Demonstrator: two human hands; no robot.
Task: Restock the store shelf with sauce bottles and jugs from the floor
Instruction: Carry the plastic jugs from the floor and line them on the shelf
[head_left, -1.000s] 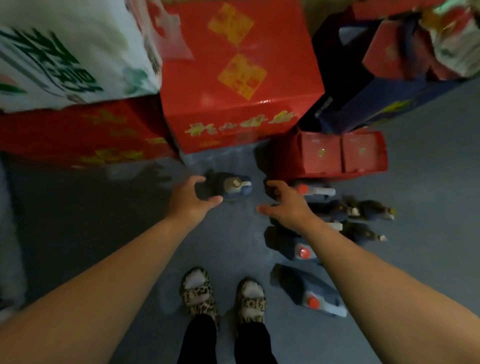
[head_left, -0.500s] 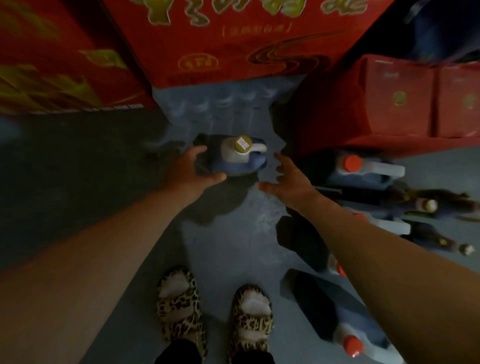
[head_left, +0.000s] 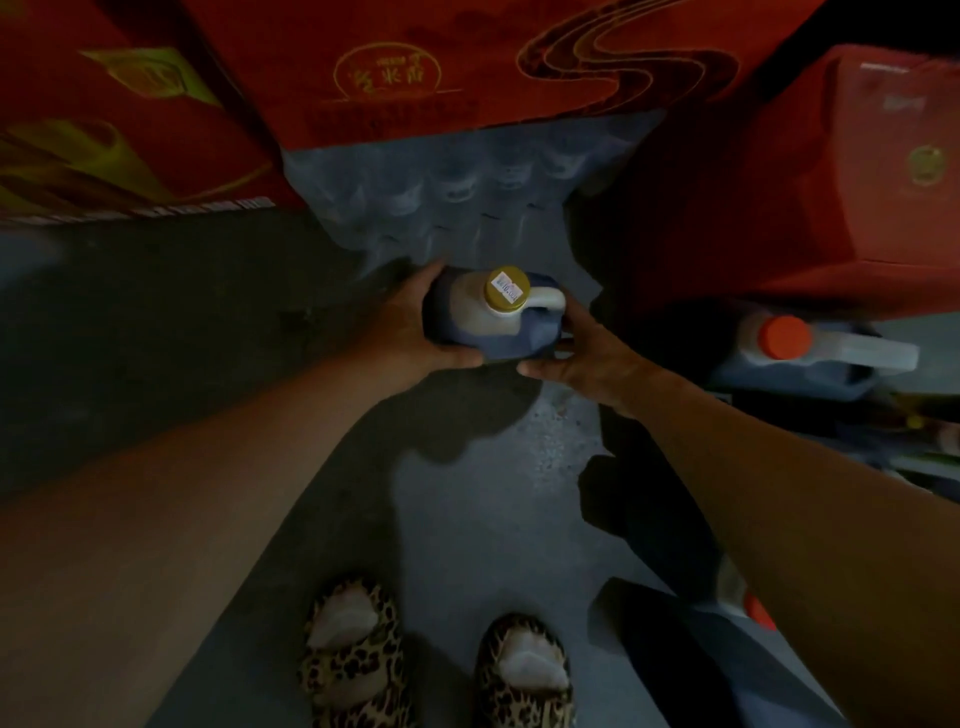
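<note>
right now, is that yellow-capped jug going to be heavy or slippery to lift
The yellow-capped jug looks full of dark sauce, so probably heavy for its size; both the left hand and the right hand are on it. Its plastic looks smooth, so it may slip. The moulded handle would likely give a surer hold.

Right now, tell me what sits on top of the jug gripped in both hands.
A yellow cap with a small white sticker tops the jug. The left hand and right hand cover its sides; what is under the jug is hidden.
</note>
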